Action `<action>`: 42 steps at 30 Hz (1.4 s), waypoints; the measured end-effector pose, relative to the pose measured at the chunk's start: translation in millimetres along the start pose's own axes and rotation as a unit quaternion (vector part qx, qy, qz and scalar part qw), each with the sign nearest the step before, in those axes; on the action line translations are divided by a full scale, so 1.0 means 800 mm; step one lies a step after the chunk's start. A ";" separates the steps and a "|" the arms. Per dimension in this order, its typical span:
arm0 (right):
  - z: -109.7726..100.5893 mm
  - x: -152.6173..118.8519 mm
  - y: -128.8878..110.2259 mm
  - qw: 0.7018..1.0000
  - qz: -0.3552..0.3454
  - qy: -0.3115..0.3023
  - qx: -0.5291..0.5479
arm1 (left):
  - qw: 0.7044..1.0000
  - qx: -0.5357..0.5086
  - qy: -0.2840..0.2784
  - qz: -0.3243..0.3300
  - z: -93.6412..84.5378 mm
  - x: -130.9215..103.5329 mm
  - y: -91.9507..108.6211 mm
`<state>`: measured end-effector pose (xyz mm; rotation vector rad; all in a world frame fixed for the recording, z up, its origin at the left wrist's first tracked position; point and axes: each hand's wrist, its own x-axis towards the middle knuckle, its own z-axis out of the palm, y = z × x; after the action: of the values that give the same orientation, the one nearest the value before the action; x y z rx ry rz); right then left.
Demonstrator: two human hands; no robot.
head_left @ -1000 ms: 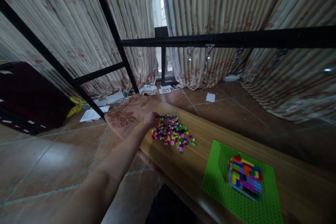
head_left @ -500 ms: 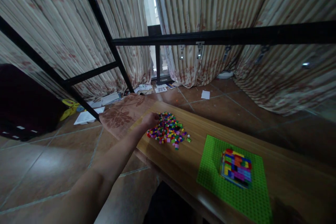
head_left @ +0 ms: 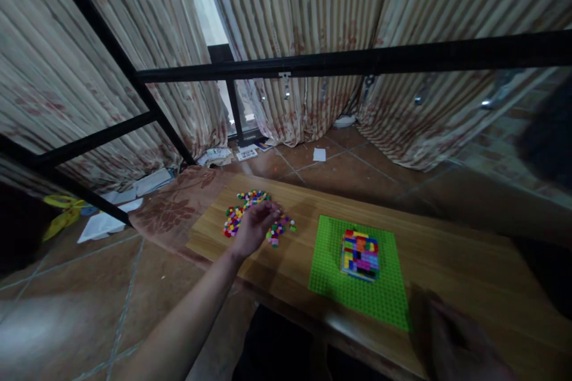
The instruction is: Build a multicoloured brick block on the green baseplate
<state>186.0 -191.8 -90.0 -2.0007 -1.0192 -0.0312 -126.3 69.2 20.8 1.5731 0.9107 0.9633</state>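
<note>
My left hand (head_left: 255, 227) hovers over the right part of a loose pile of small coloured toy bricks (head_left: 233, 221). Its thumb and fingers are pinched together, and a tiny pale toy brick (head_left: 277, 212) seems to show at the tips. Part of the pile is hidden behind this hand. To the right lies a green studded baseplate (head_left: 357, 300), bearing a squarish, low block of many-coloured bricks (head_left: 360, 256). My right hand (head_left: 462, 339) is by the baseplate's right near corner, dark and blurred, so its fingers cannot be made out.
Everything stands on a long wooden bench (head_left: 473, 262), with a brown patterned cloth (head_left: 179, 202) at its left end. A black metal rail (head_left: 313, 64) runs across beyond it, before striped curtains (head_left: 308, 6). Papers (head_left: 152, 181) lie on the tiled floor. A dark shape is at far right.
My left hand has moved right from the pile's far left edge to above its right part. The view has turned right, and my right hand now shows more at lower right.
</note>
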 end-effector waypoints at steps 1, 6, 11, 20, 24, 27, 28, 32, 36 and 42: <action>-0.001 0.001 -0.004 1.000 0.011 0.008 -0.022 | 0.999 -0.044 -0.008 -0.011 0.017 -0.007 0.005; -0.005 0.005 -0.027 0.998 0.002 0.023 -0.056 | 0.988 -0.152 -0.025 -0.017 0.082 -0.029 0.021; -0.004 0.008 -0.034 0.999 -0.007 0.024 -0.028 | 0.996 -0.072 -0.057 0.012 0.116 -0.030 0.035; -0.007 0.009 -0.043 1.000 0.006 0.021 0.014 | 0.974 0.180 -0.076 0.111 0.149 -0.031 0.048; -0.007 0.009 -0.045 1.000 0.004 0.024 0.015 | 0.952 0.249 -0.088 0.157 0.156 -0.029 0.050; -0.006 0.009 -0.045 1.000 -0.005 0.027 0.015 | 0.945 0.266 -0.086 0.167 0.159 -0.028 0.052; -0.006 0.009 -0.044 1.000 -0.006 0.028 0.014 | 0.945 0.267 -0.084 0.169 0.160 -0.028 0.053; -0.006 0.010 -0.044 1.000 -0.006 0.027 0.006 | 0.944 0.268 -0.089 0.169 0.161 -0.027 0.051; -0.006 0.009 -0.043 1.000 -0.006 0.023 0.005 | 0.942 0.272 -0.096 0.170 0.158 -0.024 0.046; -0.006 0.009 -0.044 1.000 0.000 0.019 0.009 | 0.945 0.262 -0.109 0.160 0.155 -0.019 0.039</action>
<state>169.0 -180.2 -60.0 -1.9771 -0.9925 -0.0596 -15.9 3.6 31.3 2.2876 0.8072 0.7747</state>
